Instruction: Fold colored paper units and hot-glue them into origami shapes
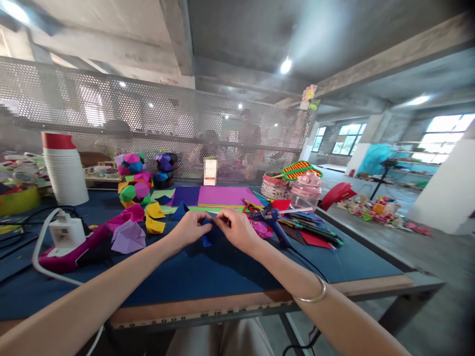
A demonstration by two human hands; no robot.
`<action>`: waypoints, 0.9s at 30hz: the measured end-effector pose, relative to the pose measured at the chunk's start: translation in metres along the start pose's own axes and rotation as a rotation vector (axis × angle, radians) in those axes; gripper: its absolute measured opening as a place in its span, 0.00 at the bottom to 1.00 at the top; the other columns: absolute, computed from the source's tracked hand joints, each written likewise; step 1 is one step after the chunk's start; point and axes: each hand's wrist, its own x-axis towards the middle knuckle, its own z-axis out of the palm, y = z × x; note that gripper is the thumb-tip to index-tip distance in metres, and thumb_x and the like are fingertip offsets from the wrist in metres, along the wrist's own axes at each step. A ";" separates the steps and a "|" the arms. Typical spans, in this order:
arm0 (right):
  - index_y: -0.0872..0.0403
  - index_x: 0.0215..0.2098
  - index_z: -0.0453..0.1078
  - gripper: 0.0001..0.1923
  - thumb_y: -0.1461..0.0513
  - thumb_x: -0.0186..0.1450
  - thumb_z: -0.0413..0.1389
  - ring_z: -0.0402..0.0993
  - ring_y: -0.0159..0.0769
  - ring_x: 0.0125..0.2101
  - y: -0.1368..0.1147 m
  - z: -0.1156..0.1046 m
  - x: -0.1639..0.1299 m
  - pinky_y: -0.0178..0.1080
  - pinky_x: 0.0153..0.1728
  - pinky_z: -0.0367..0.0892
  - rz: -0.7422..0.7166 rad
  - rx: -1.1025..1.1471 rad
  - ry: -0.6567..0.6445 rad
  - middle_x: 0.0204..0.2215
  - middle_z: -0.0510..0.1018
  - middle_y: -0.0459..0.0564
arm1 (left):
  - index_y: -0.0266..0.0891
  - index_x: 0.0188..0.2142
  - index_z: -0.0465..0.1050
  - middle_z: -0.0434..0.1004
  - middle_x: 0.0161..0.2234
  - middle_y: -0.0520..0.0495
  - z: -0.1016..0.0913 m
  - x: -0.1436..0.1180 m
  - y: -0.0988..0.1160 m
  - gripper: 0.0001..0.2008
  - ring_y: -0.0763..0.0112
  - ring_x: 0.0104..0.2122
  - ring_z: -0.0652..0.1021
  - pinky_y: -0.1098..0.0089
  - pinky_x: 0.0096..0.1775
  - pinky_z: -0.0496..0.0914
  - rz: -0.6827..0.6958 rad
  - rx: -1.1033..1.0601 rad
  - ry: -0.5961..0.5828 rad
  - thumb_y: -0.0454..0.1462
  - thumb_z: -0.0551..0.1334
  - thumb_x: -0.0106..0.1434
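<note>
Between my two hands is a small piece of folded blue paper (207, 239), held just above the dark blue tabletop (230, 272). My left hand (193, 228) pinches it from the left, thumb against fingers. From the right, my right hand (233, 226) closes its fingertips on the upper part, partly hiding it. Beyond my left hand stands another folded blue paper piece (180, 211). Yellow folded papers (154, 218) and a lilac one (128, 237) lie to the left. Just right of my right hand rests a blue glue gun (272, 217).
A stack of coloured paper (226, 196) lies behind my hands. Finished paper balls (135, 185), stacked white cups (67, 173) and a power strip (74, 254) with a white plug occupy the left. A pink-lidded bottle (306, 193), a basket (273, 186) and paper sheets (315, 239) are on the right.
</note>
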 end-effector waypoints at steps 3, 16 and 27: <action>0.54 0.28 0.66 0.09 0.60 0.66 0.51 0.67 0.31 0.28 0.001 0.000 0.000 0.32 0.30 0.59 0.003 -0.011 0.004 0.26 0.73 0.46 | 0.33 0.32 0.75 0.55 0.13 0.59 0.001 -0.001 0.003 0.10 0.81 0.15 0.58 0.77 0.19 0.49 -0.014 -0.015 0.001 0.36 0.59 0.51; 0.53 0.33 0.67 0.09 0.59 0.68 0.48 0.69 0.34 0.37 -0.017 -0.024 -0.005 0.35 0.38 0.62 0.013 -0.084 -0.043 0.33 0.74 0.49 | 0.32 0.32 0.75 0.72 0.22 0.52 -0.006 -0.006 0.012 0.12 0.75 0.22 0.73 0.74 0.24 0.69 -0.309 -0.401 -0.121 0.35 0.64 0.46; 0.50 0.28 0.66 0.16 0.48 0.63 0.49 0.71 0.41 0.27 0.027 -0.119 -0.095 0.38 0.26 0.61 0.488 -0.668 0.047 0.28 0.75 0.50 | 0.32 0.32 0.74 0.75 0.21 0.49 -0.009 0.000 0.008 0.10 0.73 0.21 0.74 0.72 0.24 0.71 -0.340 -0.486 0.016 0.32 0.64 0.47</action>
